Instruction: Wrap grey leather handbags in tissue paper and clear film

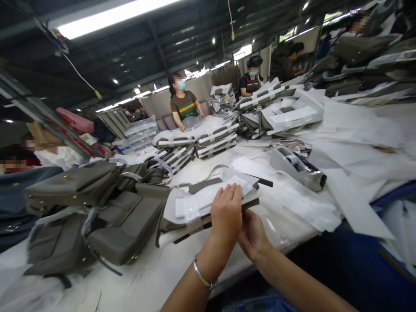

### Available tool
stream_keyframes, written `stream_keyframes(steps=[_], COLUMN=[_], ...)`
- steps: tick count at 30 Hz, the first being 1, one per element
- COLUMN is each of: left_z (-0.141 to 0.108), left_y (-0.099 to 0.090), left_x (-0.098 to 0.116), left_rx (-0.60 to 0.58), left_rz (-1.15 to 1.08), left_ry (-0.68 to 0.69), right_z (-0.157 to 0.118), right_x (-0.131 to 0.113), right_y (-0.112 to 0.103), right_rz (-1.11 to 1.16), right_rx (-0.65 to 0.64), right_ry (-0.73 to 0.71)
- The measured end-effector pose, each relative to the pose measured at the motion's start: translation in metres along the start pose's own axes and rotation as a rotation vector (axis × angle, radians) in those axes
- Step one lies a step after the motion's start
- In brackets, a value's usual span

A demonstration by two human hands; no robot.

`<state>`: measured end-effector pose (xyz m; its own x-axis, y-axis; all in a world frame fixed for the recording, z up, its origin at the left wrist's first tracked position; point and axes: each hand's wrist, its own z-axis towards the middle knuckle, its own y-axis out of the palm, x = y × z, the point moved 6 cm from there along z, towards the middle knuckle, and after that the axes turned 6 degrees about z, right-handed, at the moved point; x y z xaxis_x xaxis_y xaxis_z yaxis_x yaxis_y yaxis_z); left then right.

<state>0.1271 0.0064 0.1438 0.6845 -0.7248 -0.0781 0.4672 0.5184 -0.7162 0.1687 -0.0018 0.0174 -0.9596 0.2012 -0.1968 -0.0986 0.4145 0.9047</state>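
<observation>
A grey-brown bag point(208, 216) with white paper and clear film over it lies on the white table in front of me. My left hand point(227, 212), with a silver bangle on its wrist, rests over the bag's right part, fingers together and pointing away from me. Close against it, my right hand point(253, 234) is at the bag's right end with its fingers curled. What lies between the two hands is hidden. A dark strap end sticks out past the fingers. To the right lies a grey tape dispenser point(297, 169).
Several grey-brown bags point(120, 225) lie at the left. Wrapped bags point(216, 141) are stacked beyond my hands. White sheets point(360, 125) and clear plastic bags point(302, 203) spread to the right. A person in a green apron point(186, 106) stands across the table; others are farther back.
</observation>
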Motion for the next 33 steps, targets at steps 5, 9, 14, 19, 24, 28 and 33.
stream_keyframes(steps=[5,9,14,19,24,28,33], left_z=[-0.048,-0.078,-0.097,-0.102,-0.105,-0.106,-0.109], left_y=[0.024,0.042,0.050,0.057,0.058,0.057,0.059], left_x=[0.009,0.011,0.010,0.010,0.012,0.013,0.014], left_rx=[-0.004,-0.007,-0.032,-0.057,-0.044,-0.042,-0.053], left_rz=[-0.190,-0.295,-0.383,-0.439,-0.469,-0.476,-0.462], left_ry=[-0.097,-0.133,-0.106,-0.098,-0.078,-0.063,-0.046], right_z=[0.003,-0.011,-0.037,-0.062,-0.095,-0.109,-0.083], right_x=[-0.006,-0.013,-0.022,-0.032,-0.057,-0.097,-0.122], right_y=[-0.055,-0.094,-0.112,-0.120,-0.128,-0.094,-0.030], right_rz=[-0.158,-0.184,-0.268,-0.382,-0.832,-1.382,-1.740], right_rx=[-0.019,0.021,0.003,0.060,-0.024,-0.328,-0.595], right_ry=[-0.068,-0.081,-0.062,0.080,0.035,-0.345,-1.013])
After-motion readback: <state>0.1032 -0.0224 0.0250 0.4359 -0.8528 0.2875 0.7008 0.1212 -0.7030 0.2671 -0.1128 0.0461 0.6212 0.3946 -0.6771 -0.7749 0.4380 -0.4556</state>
